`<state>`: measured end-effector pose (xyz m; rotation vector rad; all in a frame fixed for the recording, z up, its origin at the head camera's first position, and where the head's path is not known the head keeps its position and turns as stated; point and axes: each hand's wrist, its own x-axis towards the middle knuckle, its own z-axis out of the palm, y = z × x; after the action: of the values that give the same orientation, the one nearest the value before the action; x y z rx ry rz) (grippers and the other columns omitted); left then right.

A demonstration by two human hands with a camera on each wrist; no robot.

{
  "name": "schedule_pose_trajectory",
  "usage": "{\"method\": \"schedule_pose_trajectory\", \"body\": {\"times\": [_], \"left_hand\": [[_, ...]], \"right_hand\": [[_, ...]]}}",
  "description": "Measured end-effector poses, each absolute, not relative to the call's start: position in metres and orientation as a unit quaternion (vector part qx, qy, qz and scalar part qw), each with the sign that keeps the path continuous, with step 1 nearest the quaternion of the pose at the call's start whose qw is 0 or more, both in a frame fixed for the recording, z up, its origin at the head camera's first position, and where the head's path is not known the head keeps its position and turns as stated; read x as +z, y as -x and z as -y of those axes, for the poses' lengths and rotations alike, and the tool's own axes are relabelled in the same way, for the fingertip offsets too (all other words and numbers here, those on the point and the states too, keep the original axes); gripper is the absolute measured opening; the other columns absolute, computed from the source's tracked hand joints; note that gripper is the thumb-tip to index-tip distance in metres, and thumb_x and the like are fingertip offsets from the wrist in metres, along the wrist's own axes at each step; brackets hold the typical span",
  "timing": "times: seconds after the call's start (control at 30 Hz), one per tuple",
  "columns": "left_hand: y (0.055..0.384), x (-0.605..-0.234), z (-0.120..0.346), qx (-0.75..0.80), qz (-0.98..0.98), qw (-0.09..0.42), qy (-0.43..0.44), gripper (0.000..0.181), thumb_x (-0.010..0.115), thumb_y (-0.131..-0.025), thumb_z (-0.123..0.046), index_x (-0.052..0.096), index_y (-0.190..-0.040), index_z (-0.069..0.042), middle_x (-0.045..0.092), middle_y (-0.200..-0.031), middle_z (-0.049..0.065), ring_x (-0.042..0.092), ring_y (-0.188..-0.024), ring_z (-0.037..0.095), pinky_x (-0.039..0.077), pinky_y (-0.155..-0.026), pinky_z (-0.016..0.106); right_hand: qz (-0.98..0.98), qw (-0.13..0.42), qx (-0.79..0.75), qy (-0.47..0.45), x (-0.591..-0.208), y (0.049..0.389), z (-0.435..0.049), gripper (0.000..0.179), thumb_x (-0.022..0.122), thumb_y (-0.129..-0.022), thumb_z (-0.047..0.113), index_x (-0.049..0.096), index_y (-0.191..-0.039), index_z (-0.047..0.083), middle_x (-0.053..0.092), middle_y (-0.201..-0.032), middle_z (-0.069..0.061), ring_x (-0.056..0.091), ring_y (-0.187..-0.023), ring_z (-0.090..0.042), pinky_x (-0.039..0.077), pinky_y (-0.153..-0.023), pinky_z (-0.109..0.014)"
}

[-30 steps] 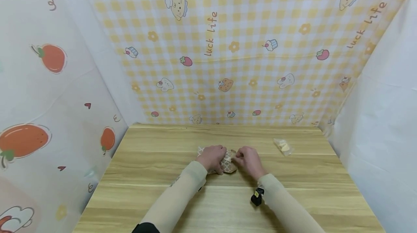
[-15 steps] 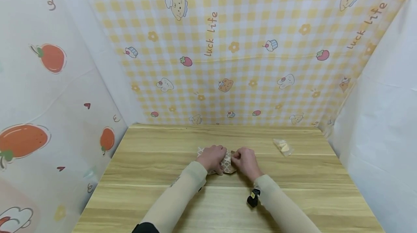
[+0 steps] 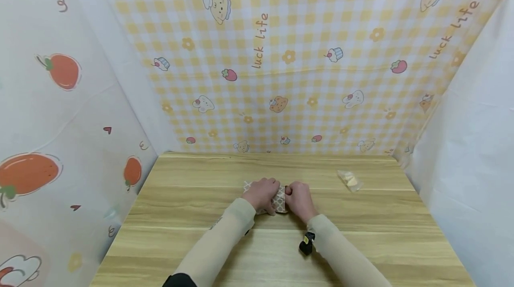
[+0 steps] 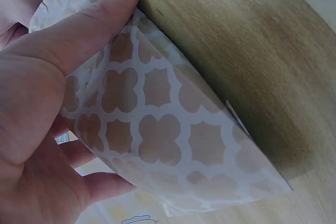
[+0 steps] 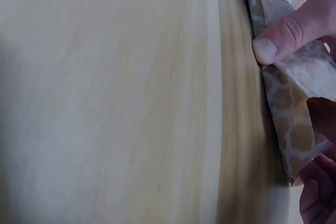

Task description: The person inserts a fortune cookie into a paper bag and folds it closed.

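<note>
A brown paper wrapper [image 3: 280, 200] with a white lattice pattern lies on the table in the head view. My left hand [image 3: 262, 194] grips its middle. In the left wrist view the thumb crosses the top of the wrapper [image 4: 163, 129], with the fingers beneath it. My right hand [image 3: 300, 200] is at the wrapper's right end, its curled fingers pinching the edge. Brown inner paper shows at that folded end in the right wrist view, beside the right fingers [image 5: 315, 198]. The wrapper's contents are mostly hidden; a sliver of clear plastic shows at the opening.
A small clear packet [image 3: 350, 180] with something pale yellow inside lies at the back right of the wooden table [image 3: 192, 175]. A yellow checked cloth [image 3: 289, 77] hangs behind the table, and white cloths hang at both sides.
My right hand has moved left, closer to the wrapper, and the brown flap at the right end has been folded in. My left hand has stayed in place on the paper.
</note>
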<state>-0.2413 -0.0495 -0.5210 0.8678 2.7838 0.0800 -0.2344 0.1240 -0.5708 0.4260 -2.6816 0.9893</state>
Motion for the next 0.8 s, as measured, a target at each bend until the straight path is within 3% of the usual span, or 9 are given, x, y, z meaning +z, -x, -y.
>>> {"method": "schedule_pose_trajectory", "body": {"times": [0.17,0.37,0.8], "left_hand": [[0.24,-0.5195,0.0508,0.03,-0.948,0.111,-0.298,0.064,0.099,-0.07,-0.042,0.061,-0.114,-0.016,0.063,-0.111,-0.001,0.061,-0.099,0.019,0.057,-0.081,0.035],[0.2388,-0.5193,0.0512,0.029,-0.948,0.113,-0.297,0.064,0.098,-0.071,-0.042,0.06,-0.116,-0.016,0.064,-0.115,-0.001,0.062,-0.102,0.019,0.057,-0.084,0.036],[0.2418,-0.5242,0.052,0.043,-0.946,0.121,-0.297,0.059,0.098,-0.072,-0.04,0.06,-0.111,-0.016,0.063,-0.11,-0.002,0.061,-0.099,0.019,0.056,-0.083,0.034]], "right_hand": [[0.924,0.124,0.335,-0.135,-0.571,0.2339,-0.1207,0.041,0.061,-0.072,-0.01,0.042,-0.049,0.019,0.034,-0.051,0.013,0.031,-0.051,-0.006,0.029,-0.05,-0.022],[0.928,0.1,0.335,-0.13,-0.5716,0.2329,-0.1198,0.028,0.065,-0.07,-0.009,0.055,-0.058,0.014,0.048,-0.055,0.008,0.043,-0.053,-0.009,0.039,-0.053,-0.025],[0.913,0.08,0.374,-0.145,-0.5756,0.2362,-0.1229,0.033,0.068,-0.072,-0.009,0.055,-0.053,0.014,0.045,-0.051,0.012,0.04,-0.051,-0.007,0.035,-0.052,-0.023]]}}
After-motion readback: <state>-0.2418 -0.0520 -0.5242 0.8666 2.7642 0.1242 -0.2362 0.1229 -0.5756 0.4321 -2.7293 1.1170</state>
